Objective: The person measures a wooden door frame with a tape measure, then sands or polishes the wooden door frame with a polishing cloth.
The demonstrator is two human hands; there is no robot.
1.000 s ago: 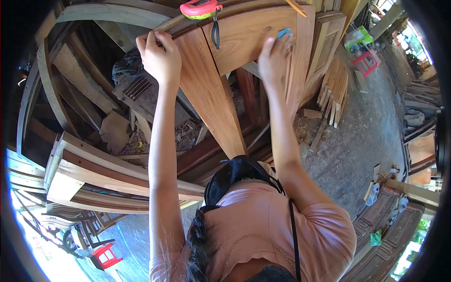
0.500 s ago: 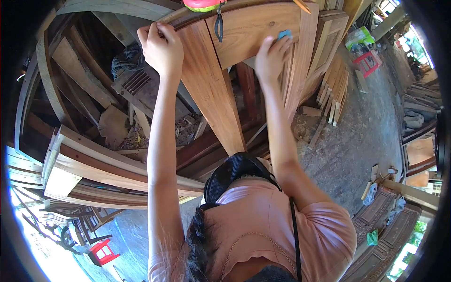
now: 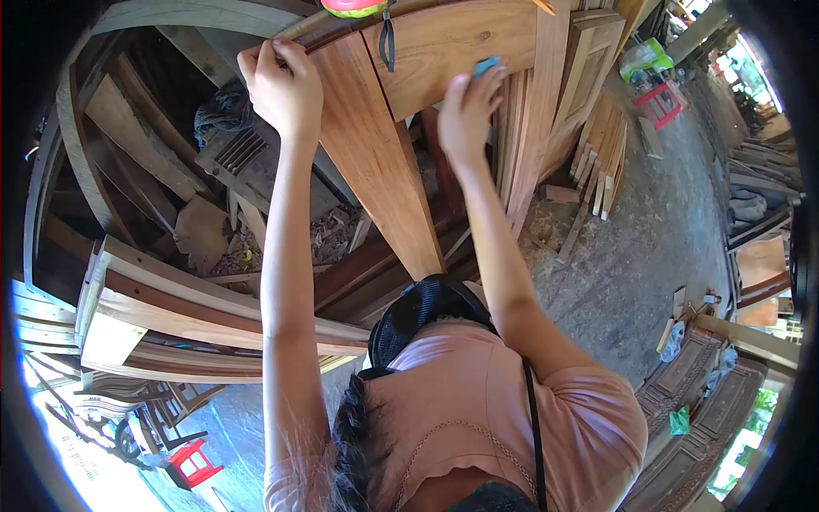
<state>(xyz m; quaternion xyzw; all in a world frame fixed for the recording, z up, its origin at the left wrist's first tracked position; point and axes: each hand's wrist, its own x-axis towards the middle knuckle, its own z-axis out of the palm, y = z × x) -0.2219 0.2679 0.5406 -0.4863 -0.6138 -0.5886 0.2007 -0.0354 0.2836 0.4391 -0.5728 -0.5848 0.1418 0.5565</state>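
A wooden panel [image 3: 452,51] with a frame of lighter boards lies in front of me at the top of the view. My right hand [image 3: 469,111] is over the panel's lower edge, its fingers round a small blue piece [image 3: 487,66] that touches the wood. At the frame's upper left corner, my left hand [image 3: 286,81] is curled over the edge of a reddish-brown board [image 3: 367,145]. A dark strap [image 3: 386,43] hangs onto the panel from a pink and green object [image 3: 354,7].
Curved wooden pieces [image 3: 111,196] crowd the left side. Stacked boards [image 3: 601,162] stand right of the panel on the concrete floor [image 3: 631,247]. A red stool [image 3: 659,106] is at upper right, another red stool [image 3: 194,463] at lower left. Carved panels [image 3: 691,401] lie lower right.
My right hand has moved left along the panel with the blue piece. My left hand stays at the board's edge. The whole view has shifted slightly.
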